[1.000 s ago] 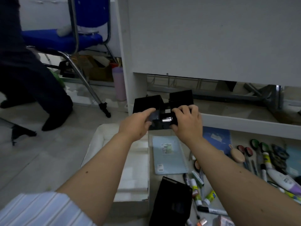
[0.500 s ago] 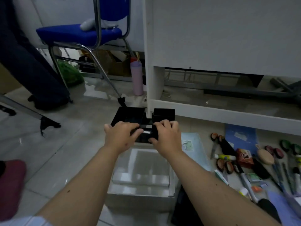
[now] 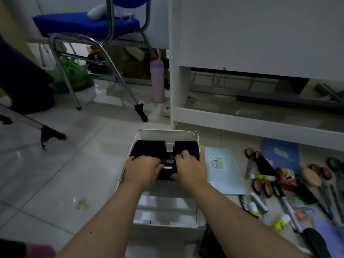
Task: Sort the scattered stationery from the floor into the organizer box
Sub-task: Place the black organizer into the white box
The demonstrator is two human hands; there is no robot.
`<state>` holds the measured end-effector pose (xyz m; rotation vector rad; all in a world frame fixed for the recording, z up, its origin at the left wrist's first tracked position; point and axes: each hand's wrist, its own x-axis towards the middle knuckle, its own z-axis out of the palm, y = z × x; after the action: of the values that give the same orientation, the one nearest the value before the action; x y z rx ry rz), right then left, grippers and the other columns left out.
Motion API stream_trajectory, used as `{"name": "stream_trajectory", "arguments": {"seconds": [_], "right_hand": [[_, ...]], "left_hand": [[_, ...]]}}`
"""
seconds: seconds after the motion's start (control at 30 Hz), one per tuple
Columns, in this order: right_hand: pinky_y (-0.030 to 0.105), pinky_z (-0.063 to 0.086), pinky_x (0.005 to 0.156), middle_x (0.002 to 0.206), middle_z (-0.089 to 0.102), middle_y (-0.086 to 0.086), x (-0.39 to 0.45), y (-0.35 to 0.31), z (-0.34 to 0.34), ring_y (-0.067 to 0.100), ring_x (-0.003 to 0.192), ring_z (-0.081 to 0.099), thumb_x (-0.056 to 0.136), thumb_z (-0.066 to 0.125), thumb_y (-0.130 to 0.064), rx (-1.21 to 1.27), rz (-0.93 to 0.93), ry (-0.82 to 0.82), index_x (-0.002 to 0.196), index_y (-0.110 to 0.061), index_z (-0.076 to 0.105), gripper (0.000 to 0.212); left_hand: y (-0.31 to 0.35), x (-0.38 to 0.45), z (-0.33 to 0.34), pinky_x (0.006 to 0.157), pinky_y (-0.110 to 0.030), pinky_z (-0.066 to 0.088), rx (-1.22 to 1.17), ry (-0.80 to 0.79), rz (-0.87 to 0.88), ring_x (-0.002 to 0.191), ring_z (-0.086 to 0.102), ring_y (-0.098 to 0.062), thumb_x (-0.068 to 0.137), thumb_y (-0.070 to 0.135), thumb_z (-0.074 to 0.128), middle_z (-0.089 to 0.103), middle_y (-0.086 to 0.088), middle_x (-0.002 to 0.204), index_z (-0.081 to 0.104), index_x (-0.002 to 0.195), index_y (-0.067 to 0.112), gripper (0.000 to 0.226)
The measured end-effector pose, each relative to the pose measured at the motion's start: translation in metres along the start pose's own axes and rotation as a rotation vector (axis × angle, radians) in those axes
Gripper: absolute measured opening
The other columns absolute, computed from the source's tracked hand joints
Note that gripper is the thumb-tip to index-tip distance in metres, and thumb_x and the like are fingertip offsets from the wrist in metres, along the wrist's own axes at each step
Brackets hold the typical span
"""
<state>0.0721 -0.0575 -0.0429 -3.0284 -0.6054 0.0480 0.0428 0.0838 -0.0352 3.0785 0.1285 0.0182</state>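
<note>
Both hands, left (image 3: 143, 170) and right (image 3: 190, 169), curl their fingers around the black organizer (image 3: 150, 148) inside the white box (image 3: 167, 132), notebook (image 3: 223, 172) at 3 o'clock.

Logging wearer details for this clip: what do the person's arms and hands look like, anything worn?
Both forearms are bare to the frame edge; no sleeve, watch, ring or glove shows. The left hand and right hand are bare too.

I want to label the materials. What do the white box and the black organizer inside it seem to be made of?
White box: probably cardboard, matte; thin walls with slightly rough edges. Black organizer: probably hard plastic, dark with a faint sheen and crisp square compartments; dim light leaves this uncertain.
</note>
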Motion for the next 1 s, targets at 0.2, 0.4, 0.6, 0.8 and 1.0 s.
{"name": "stream_trajectory", "arguments": {"seconds": [0.2,0.4,0.6,0.8,1.0], "right_hand": [[0.046,0.012,0.116,0.122,0.052,0.013,0.008,-0.004,0.007,0.029,0.105,0.058,0.089,0.052,-0.010,-0.091,-0.036,-0.132,0.119,-0.007,0.050,0.031],[0.040,0.044,0.082,0.129,0.043,0.016,0.014,0.000,0.013,0.033,0.117,0.047,0.089,0.049,-0.001,-0.036,-0.034,-0.241,0.130,-0.002,0.041,0.042],[0.038,0.037,0.094,0.134,0.040,0.015,0.015,0.002,0.027,0.033,0.123,0.036,0.092,0.046,-0.008,-0.140,-0.055,-0.300,0.132,-0.003,0.039,0.041],[0.039,0.043,0.095,0.132,0.042,0.020,0.014,-0.001,0.028,0.035,0.123,0.040,0.092,0.043,0.002,-0.019,-0.040,-0.364,0.132,0.003,0.040,0.040],[0.041,0.045,0.092,0.128,0.044,0.022,0.013,-0.001,0.024,0.039,0.117,0.049,0.090,0.044,0.007,0.064,-0.047,-0.381,0.127,0.004,0.045,0.037]], "left_hand": [[0.005,0.007,0.023,0.092,-0.034,0.036,0.045,-0.070,-0.060,0.102,0.061,-0.022,0.095,0.045,0.039,0.068,0.001,0.103,0.063,0.095,0.024,0.032],[0.009,0.015,0.040,0.101,-0.040,0.032,0.035,-0.126,-0.081,0.100,0.061,-0.022,0.096,0.045,0.038,0.068,0.002,0.103,0.063,0.094,0.025,0.031],[0.009,0.013,0.051,0.097,-0.039,0.035,0.056,-0.149,-0.076,0.100,0.062,-0.024,0.096,0.045,0.039,0.067,0.000,0.104,0.062,0.095,0.025,0.031],[0.011,0.012,0.056,0.079,-0.033,0.037,0.052,-0.182,-0.041,0.097,0.062,-0.025,0.096,0.044,0.042,0.066,-0.004,0.105,0.062,0.099,0.021,0.031],[0.013,0.008,0.055,0.070,-0.030,0.031,0.067,-0.186,-0.021,0.094,0.061,-0.027,0.096,0.042,0.043,0.065,-0.007,0.104,0.060,0.100,0.017,0.031]]}}
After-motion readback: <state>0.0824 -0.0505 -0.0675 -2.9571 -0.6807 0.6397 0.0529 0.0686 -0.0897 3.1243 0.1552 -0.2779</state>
